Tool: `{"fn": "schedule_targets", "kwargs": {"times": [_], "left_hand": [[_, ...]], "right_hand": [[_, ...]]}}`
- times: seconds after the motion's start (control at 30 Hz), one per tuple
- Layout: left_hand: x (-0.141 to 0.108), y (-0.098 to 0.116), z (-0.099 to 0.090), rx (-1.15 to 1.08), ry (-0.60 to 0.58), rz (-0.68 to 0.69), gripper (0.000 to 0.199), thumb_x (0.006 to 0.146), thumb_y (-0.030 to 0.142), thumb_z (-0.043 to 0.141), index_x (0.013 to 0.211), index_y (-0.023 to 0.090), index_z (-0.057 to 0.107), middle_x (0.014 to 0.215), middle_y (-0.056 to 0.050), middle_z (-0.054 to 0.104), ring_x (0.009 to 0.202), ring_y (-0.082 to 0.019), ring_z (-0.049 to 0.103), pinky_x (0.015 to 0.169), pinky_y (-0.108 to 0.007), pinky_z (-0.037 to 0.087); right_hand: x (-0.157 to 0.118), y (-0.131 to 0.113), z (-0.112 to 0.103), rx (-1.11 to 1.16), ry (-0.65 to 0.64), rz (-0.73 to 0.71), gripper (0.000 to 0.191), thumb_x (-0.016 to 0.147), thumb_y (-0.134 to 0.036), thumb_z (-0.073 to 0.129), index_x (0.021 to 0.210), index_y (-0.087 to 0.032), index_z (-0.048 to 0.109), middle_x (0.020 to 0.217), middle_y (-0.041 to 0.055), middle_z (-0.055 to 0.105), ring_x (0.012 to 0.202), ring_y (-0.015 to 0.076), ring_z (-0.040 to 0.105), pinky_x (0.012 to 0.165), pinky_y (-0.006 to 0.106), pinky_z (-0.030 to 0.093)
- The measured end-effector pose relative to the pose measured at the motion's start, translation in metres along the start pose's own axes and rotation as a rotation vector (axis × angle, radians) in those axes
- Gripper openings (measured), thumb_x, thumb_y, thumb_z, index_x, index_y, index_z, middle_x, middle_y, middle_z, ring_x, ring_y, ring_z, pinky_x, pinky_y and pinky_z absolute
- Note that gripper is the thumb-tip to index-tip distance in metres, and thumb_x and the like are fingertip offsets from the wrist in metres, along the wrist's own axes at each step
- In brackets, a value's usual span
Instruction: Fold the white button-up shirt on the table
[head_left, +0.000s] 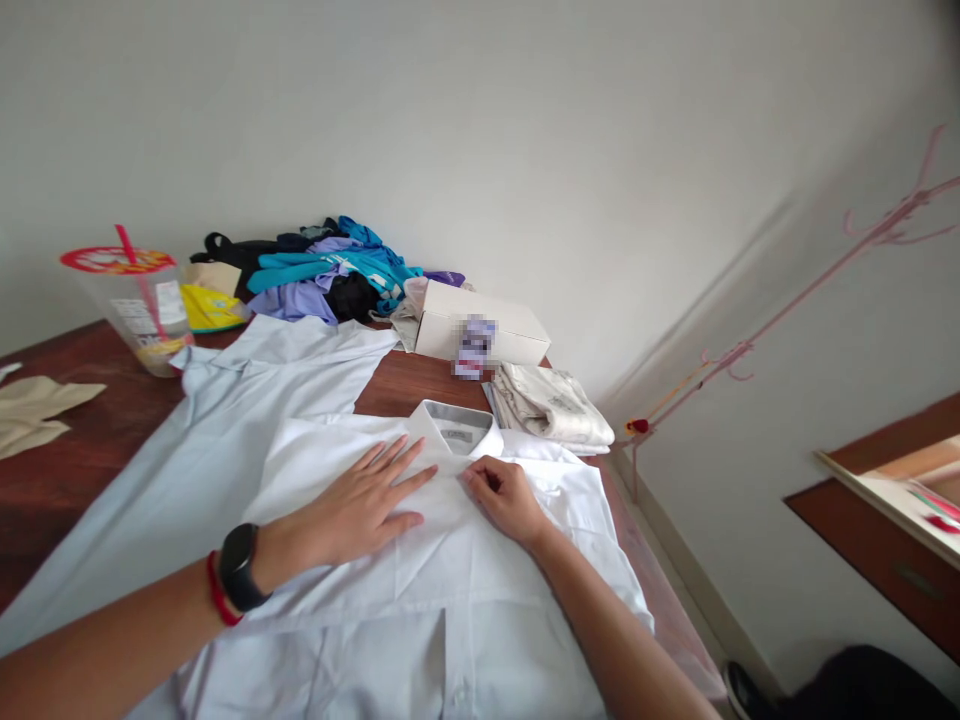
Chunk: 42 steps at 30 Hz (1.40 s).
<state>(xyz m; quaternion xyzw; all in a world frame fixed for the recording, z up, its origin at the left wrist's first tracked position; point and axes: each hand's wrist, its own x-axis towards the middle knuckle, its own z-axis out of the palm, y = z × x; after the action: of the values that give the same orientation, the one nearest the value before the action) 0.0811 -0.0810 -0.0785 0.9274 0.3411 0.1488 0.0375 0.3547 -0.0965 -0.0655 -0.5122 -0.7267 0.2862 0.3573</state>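
Observation:
A white collared shirt [517,640] lies front up on the table, its collar [491,440] standing at the far end with a label inside. My left hand [367,505] rests flat on the shirt's chest, fingers spread, left of the collar. A dark band and a red cord circle that wrist. Just below the collar, my right hand [506,500] is closed, thumb and fingertips pinching the shirt's front at the placket. A pale cloth [142,510] extends along the shirt's left side, partly under it; whether it belongs to the same garment I cannot tell.
Folded light cloth [555,405] and a white box [510,325] stand behind the shirt. Farther left are a heap of clothes [322,270], a plastic cup [150,320] with a straw and beige fabric [45,405]. A pink rack [810,285] leans across the right side.

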Motion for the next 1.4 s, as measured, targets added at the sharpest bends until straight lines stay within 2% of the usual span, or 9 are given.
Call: {"fn": "schedule_targets", "kwargs": {"times": [0.13,0.4,0.67,0.83,1.1,1.4], "left_hand": [[-0.0004,0.0007,0.0013,-0.007,0.014,-0.020,0.060,0.101,0.052,0.056,0.157,0.033,0.045,0.171,-0.008,0.021,0.156,-0.036,0.024,0.125,-0.055,0.024],[-0.0016,-0.0011,0.0008,-0.015,0.018,-0.005,0.059,0.102,0.052,0.056,0.157,0.035,0.043,0.170,-0.006,0.024,0.155,-0.035,0.026,0.125,-0.051,0.023],[0.0002,0.0006,-0.0018,-0.005,-0.037,-0.020,0.060,0.103,0.053,0.053,0.158,0.033,0.041,0.170,-0.009,0.023,0.156,-0.035,0.025,0.124,-0.053,0.024],[-0.0005,-0.0008,0.0006,-0.015,0.003,-0.006,0.059,0.102,0.052,0.055,0.157,0.033,0.043,0.170,-0.008,0.024,0.155,-0.035,0.026,0.125,-0.053,0.023],[0.0017,0.0026,-0.0058,0.007,-0.071,-0.033,0.060,0.102,0.052,0.054,0.158,0.032,0.043,0.170,-0.010,0.023,0.156,-0.035,0.024,0.124,-0.054,0.025],[0.0017,0.0023,-0.0053,-0.013,-0.039,-0.023,0.059,0.102,0.050,0.056,0.157,0.032,0.045,0.169,-0.010,0.025,0.155,-0.036,0.026,0.124,-0.054,0.025]], "right_hand": [[-0.0008,0.0006,0.0003,-0.015,0.014,0.018,0.029,0.096,-0.041,0.059,0.079,-0.018,0.065,0.060,-0.0022,0.057,0.056,0.0126,0.047,0.055,0.025,0.035],[-0.0007,0.0048,0.0000,0.003,0.009,0.037,0.031,0.096,-0.045,0.058,0.082,-0.019,0.067,0.061,-0.0010,0.060,0.056,0.0136,0.050,0.054,0.025,0.037],[-0.0009,0.0002,-0.0021,-0.003,0.006,0.033,0.021,0.088,-0.035,0.065,0.074,-0.019,0.063,0.061,-0.0035,0.055,0.055,0.0109,0.043,0.053,0.024,0.035],[-0.0008,-0.0002,-0.0024,-0.022,-0.001,0.025,0.021,0.087,-0.032,0.065,0.071,-0.018,0.065,0.063,-0.0019,0.059,0.056,0.0114,0.045,0.054,0.024,0.036],[-0.0007,0.0011,-0.0033,-0.015,-0.015,0.014,0.020,0.087,-0.030,0.065,0.073,-0.017,0.071,0.066,0.0004,0.065,0.058,0.0124,0.049,0.056,0.024,0.038],[-0.0009,-0.0015,-0.0046,-0.014,-0.031,0.027,0.019,0.087,-0.030,0.066,0.076,-0.017,0.074,0.068,0.0019,0.067,0.060,0.0132,0.051,0.056,0.024,0.039]]}}
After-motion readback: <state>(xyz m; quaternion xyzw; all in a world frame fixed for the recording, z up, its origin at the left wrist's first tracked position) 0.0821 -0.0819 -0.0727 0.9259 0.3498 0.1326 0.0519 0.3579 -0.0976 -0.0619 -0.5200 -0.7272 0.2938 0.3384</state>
